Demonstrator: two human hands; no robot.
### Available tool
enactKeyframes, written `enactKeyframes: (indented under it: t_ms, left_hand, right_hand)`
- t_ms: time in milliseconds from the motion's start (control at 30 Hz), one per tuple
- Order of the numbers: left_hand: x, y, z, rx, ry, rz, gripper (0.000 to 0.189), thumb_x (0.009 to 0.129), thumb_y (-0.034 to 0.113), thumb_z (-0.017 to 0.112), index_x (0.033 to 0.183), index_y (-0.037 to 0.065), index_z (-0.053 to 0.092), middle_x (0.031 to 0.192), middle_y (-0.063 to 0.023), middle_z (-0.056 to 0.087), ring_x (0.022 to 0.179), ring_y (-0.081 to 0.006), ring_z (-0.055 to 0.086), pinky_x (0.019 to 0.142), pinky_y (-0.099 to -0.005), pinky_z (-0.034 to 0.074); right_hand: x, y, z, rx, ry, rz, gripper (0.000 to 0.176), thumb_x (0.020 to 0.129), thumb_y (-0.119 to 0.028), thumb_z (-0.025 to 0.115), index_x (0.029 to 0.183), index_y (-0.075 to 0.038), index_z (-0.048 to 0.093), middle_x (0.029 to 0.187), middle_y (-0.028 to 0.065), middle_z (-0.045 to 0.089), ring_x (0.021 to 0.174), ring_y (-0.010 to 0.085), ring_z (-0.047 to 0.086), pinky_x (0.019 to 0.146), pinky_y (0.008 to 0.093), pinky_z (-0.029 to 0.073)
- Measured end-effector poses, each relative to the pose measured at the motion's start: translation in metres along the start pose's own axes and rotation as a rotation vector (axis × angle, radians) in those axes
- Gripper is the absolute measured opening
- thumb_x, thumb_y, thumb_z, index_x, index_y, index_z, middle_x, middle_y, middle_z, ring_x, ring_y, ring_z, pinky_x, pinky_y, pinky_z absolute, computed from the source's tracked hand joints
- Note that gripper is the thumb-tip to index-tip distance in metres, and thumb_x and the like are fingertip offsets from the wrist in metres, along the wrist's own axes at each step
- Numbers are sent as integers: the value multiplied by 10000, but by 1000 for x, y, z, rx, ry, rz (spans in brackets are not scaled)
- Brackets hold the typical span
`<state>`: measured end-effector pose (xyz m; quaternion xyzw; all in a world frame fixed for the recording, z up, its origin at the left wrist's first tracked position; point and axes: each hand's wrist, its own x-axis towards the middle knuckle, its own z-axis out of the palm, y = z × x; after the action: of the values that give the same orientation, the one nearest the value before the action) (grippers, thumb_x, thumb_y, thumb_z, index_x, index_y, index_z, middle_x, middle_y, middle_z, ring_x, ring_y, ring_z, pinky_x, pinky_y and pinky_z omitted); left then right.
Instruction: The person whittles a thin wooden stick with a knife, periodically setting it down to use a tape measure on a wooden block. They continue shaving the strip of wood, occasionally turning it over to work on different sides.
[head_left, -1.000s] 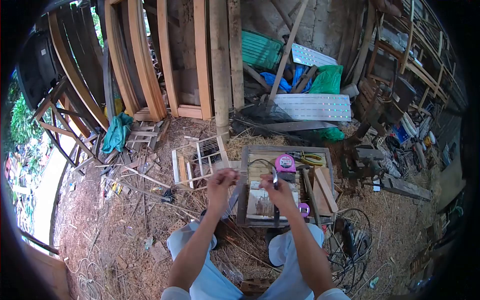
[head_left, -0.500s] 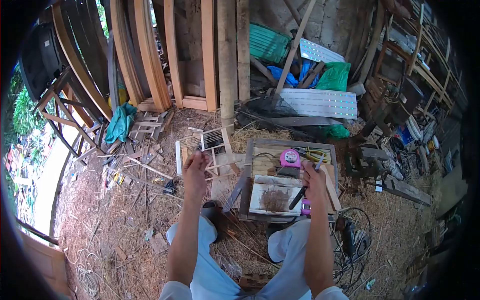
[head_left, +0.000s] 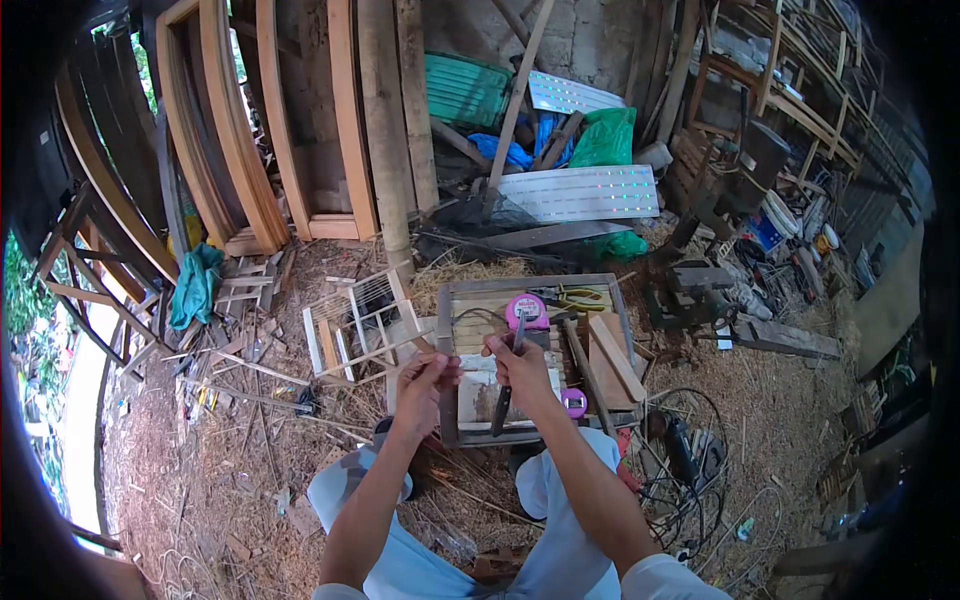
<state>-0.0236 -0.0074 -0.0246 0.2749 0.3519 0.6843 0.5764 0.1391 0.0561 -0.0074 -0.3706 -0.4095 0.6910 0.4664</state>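
My right hand [head_left: 518, 372] is closed round a dark-handled tool [head_left: 502, 408] whose thin grey end points up past the fingers. Close to it on the left, my left hand [head_left: 425, 388] has its fingertips pinched together; whatever they hold is too small to make out. Both hands are over the near left part of a wood-framed low table [head_left: 447, 310]. On that table are a pink tape measure [head_left: 527, 311], pliers with yellow handles [head_left: 580, 297], a stained white block [head_left: 480, 402] and a second pink tape [head_left: 573, 402].
A small wooden frame with thin wires [head_left: 372, 310] stands left of the table. Tall wooden frames [head_left: 235, 130] lean behind. Black cable [head_left: 715, 440] and a power tool [head_left: 682, 450] lie on the right, among wood shavings. A vise-like machine [head_left: 690, 300] stands further right.
My hands have come together, the right one moving left with the tool, the left one slightly right and down. The view has turned right, so the surroundings sit further left.
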Motion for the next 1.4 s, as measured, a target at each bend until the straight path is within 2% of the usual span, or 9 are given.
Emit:
enactKeyframes:
  t_ms: [167, 233, 267, 333, 400, 467, 767, 1033, 1400]
  left_hand:
    - [3, 31, -20, 113, 30, 64, 135, 885, 131, 600, 940, 8, 619, 886, -86, 662, 739, -121, 613, 658, -258, 487]
    - [2, 39, -22, 832, -64, 119, 134, 847, 128, 636, 915, 13, 625, 816, -81, 662, 681, -128, 603, 610, -270, 479]
    - [-1, 37, -19, 829, -63, 121, 134, 847, 128, 636, 915, 13, 625, 816, -81, 662, 681, -128, 603, 610, -270, 479]
    - [-14, 37, 6, 1395, -218, 383, 115, 812, 107, 643, 884, 21, 618, 772, -107, 651, 647, -206, 622, 594, -317, 489]
    - [-13, 16, 7, 1379, -169, 462, 105, 807, 99, 637, 881, 28, 614, 771, -123, 642, 655, -253, 624, 603, -342, 493]
    - [-10, 5, 4, 1369, -114, 542, 96, 802, 91, 631, 877, 36, 611, 770, -140, 633, 663, -301, 625, 611, -367, 497]
    - [-8, 11, 12, 1536, -13, 736, 99, 798, 129, 635, 859, 58, 600, 798, -99, 633, 680, -317, 621, 613, -405, 483]
    - [-7, 23, -1, 1645, -43, 839, 45, 797, 91, 606, 841, 83, 600, 797, -52, 637, 693, -230, 614, 679, -339, 434]
    - [-6, 40, -20, 1654, -90, 813, 32, 789, 64, 610, 821, 60, 614, 785, -68, 645, 735, -256, 603, 708, -361, 384]
  right_hand:
    - [9, -11, -9, -14, 16, -57, 208, 882, -232, 626, 815, -36, 602, 644, -33, 542, 447, 22, 338, 398, 194, 257]
    - [11, -12, -17, -114, 39, -130, 216, 892, -242, 612, 812, -42, 602, 629, -36, 520, 443, 30, 335, 398, 197, 260]
    - [13, -11, -21, -237, 36, -175, 221, 903, -253, 596, 836, -43, 603, 620, -47, 468, 491, 29, 351, 427, 196, 272]
    - [13, -3, -22, -418, 45, -294, 212, 914, -251, 577, 881, -42, 596, 635, -47, 462, 520, 28, 353, 447, 194, 278]
    - [9, 0, -17, -599, 52, -409, 210, 926, -250, 559, 927, -42, 588, 651, -46, 456, 549, 27, 355, 466, 193, 285]
    - [-2, -7, -3, -38, -17, 71, 211, 952, -226, 509, 1039, -41, 561, 691, -37, 466, 588, 30, 355, 495, 194, 293]
    - [-6, 2, 3, 64, -388, 278, 275, 966, -176, 473, 1172, -4, 535, 860, 74, 639, 538, 44, 335, 467, 193, 298]
    - [-7, -11, -2, -25, -222, 131, 268, 935, -202, 543, 1046, 33, 607, 814, 52, 631, 532, 40, 388, 457, 188, 303]
    - [-3, -25, -29, -6, -175, 90, 252, 934, -196, 547, 1015, 29, 626, 741, 11, 603, 520, 39, 372, 431, 195, 289]
